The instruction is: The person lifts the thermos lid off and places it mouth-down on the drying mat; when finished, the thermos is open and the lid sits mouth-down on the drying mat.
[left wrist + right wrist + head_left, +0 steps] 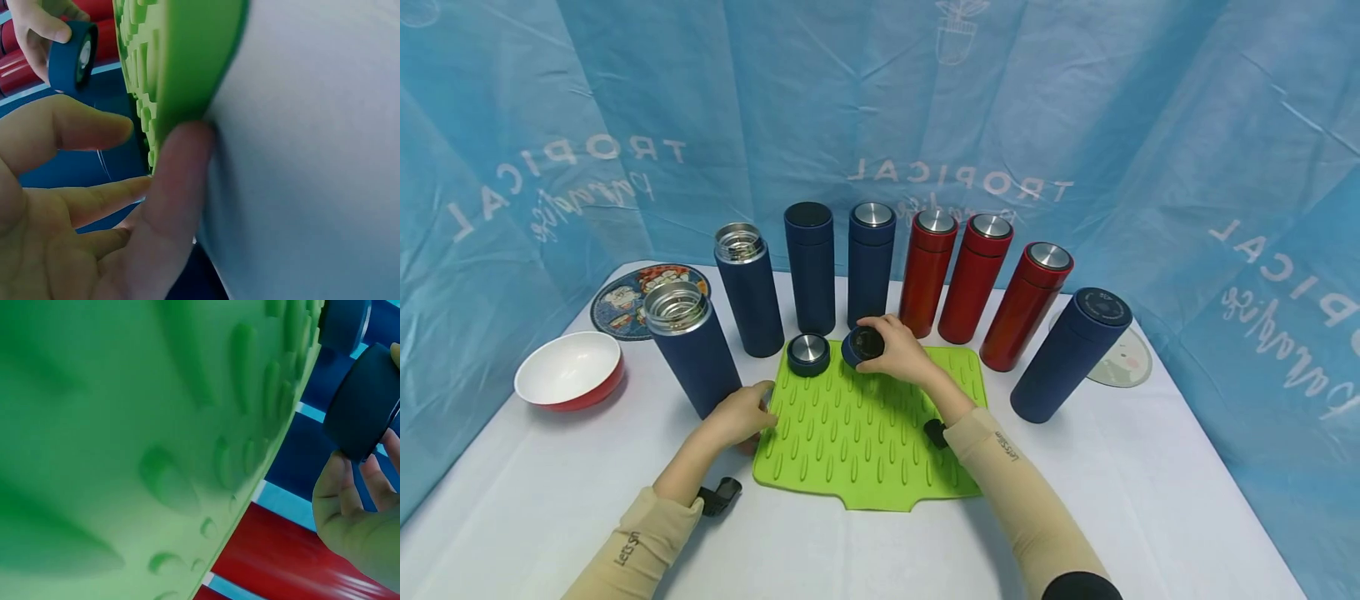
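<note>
My right hand (901,350) grips a navy lid (865,343) by its side, thumb and fingertips curled round the rim, and I hold it tilted over the far edge of a green mat (868,450). My left hand (737,417) is at the mat's left edge, fingers spread apart, with one fingertip against that edge down by the table (790,558). On the mat, just left of the lid I hold, a second lid (808,358) sits with its silvery disc up. Beside my left hand stands a blue bottle (700,358), its steel mouth uncovered; another uncapped bottle (752,300) is behind it. Beyond the mat stand a dark-topped blue bottle (811,275), a silver-topped one (870,267) and three red bottles (962,287). Near the mat's right side there's one more blue bottle (1067,358). Far left is a red-and-white bowl (571,371), near a patterned round mat (617,304).
</note>
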The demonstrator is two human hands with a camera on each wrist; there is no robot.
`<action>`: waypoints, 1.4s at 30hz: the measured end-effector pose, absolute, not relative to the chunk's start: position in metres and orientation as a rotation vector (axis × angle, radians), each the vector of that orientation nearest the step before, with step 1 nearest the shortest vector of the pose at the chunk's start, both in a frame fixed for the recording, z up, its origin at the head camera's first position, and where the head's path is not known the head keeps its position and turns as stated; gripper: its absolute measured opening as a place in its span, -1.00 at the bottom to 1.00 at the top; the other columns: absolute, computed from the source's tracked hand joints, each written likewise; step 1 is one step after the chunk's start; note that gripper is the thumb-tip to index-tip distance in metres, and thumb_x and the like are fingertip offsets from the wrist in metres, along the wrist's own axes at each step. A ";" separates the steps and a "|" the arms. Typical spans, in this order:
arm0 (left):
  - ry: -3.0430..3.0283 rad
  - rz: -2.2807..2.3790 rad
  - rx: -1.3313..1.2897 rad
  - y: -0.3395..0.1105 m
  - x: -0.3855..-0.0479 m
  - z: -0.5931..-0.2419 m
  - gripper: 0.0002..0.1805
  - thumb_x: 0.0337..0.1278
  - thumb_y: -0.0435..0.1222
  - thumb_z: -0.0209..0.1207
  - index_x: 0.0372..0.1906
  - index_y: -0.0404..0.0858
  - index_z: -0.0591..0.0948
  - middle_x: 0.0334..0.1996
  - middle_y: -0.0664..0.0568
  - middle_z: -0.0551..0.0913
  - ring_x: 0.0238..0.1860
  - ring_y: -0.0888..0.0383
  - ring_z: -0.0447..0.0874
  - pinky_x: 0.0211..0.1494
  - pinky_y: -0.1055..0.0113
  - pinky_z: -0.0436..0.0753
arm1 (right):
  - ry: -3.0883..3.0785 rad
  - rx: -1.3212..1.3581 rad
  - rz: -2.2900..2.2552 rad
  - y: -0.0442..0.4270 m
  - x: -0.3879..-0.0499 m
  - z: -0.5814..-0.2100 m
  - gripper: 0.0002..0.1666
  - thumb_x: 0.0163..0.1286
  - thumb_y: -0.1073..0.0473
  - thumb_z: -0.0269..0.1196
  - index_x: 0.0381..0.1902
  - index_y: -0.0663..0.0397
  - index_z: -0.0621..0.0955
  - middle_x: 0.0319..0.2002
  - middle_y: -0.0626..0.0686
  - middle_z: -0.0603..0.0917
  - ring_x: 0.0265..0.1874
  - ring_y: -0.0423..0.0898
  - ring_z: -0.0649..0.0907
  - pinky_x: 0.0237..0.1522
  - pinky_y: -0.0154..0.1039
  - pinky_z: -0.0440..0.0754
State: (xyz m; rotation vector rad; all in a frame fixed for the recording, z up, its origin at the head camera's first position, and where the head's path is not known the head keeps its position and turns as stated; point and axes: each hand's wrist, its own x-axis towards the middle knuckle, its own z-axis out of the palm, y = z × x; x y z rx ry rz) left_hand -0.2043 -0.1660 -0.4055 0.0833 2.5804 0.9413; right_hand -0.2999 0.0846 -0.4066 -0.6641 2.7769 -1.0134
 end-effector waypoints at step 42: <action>2.568 0.947 0.071 -0.166 -0.205 -0.409 -0.20 -0.10 -0.52 0.13 0.35 -0.48 0.11 -0.34 -0.16 0.42 -0.45 0.05 0.47 -0.53 0.28 0.53 | 2.661 -0.625 -1.060 0.092 -0.299 -0.402 -0.16 0.12 0.00 0.35 0.35 -0.05 0.29 0.22 0.21 0.32 0.10 0.14 0.43 0.00 0.01 0.48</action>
